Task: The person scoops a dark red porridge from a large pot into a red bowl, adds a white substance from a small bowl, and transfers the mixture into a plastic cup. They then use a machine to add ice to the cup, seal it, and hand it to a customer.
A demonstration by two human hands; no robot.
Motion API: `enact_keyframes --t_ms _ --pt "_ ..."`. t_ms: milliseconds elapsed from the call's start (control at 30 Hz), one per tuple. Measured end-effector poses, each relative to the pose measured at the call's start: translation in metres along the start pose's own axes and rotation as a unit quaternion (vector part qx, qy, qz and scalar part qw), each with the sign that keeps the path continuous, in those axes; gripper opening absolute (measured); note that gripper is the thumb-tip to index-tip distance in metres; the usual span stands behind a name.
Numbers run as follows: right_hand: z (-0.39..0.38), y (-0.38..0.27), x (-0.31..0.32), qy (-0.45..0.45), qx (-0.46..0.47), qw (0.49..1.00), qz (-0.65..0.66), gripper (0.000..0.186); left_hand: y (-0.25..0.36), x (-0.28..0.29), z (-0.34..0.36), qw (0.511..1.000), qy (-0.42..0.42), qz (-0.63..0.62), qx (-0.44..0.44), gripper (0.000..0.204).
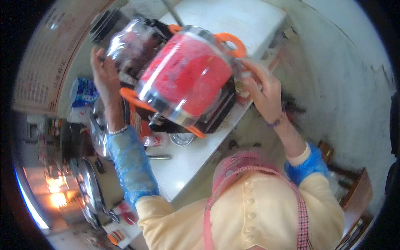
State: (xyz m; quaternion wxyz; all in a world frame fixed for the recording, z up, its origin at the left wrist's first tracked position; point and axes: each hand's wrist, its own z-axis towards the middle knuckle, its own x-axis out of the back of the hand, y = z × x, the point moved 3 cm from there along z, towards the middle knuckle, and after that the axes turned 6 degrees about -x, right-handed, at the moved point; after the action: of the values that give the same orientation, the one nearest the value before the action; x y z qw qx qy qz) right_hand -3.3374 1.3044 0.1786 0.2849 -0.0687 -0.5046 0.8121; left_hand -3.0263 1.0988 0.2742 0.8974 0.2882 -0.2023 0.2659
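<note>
In front of me is a large red insulated drink barrel (187,75) with steel bands, orange handles and a small tap-like fitting (156,121) at its lower left. It leans at a tilt over a black surface. My right hand (265,91) is at its right side, fingers bent together near the upper orange handle (231,43); a small blurred thing at the fingertips cannot be made out. To the left of the barrel my left hand (106,77) is raised with its fingers stretched out, holding nothing. Beside those fingers lies a shiny plastic-wrapped dark bundle (135,43).
The white table (183,160) carries a steel bowl (182,138), a red-and-white cup (154,141) and a blue-and-white packet (84,92). A large steel pot lid (89,185) lies at the lower left. A wooden chair (356,191) stands at the right.
</note>
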Motion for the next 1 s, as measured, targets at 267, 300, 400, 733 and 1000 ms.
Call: enact_keyframes --t_ms 267,300,400,733,1000 --pt "0.06 -0.05 -0.003 0.05 0.274 0.939 -0.203 0.023 -0.002 -0.003 0.012 0.999 -0.025 0.021 0.006 0.058" --pt "0.066 -0.054 -0.008 0.019 0.245 0.937 -0.247 0.023 -0.009 -0.001 0.017 0.999 -0.026 0.011 0.018 0.058" --pt "0.092 -0.058 -0.03 0.014 0.278 0.925 -0.258 0.023 -0.013 -0.002 0.027 0.996 -0.038 -0.038 0.07 0.058" --pt "0.159 -0.086 -0.132 -0.156 0.308 0.823 -0.452 0.02 -0.007 -0.011 -0.011 0.931 -0.008 -0.263 0.254 0.053" --pt "0.172 -0.089 -0.172 -0.209 0.329 0.779 -0.49 0.018 -0.025 0.017 -0.041 0.908 0.002 -0.279 0.313 0.048"
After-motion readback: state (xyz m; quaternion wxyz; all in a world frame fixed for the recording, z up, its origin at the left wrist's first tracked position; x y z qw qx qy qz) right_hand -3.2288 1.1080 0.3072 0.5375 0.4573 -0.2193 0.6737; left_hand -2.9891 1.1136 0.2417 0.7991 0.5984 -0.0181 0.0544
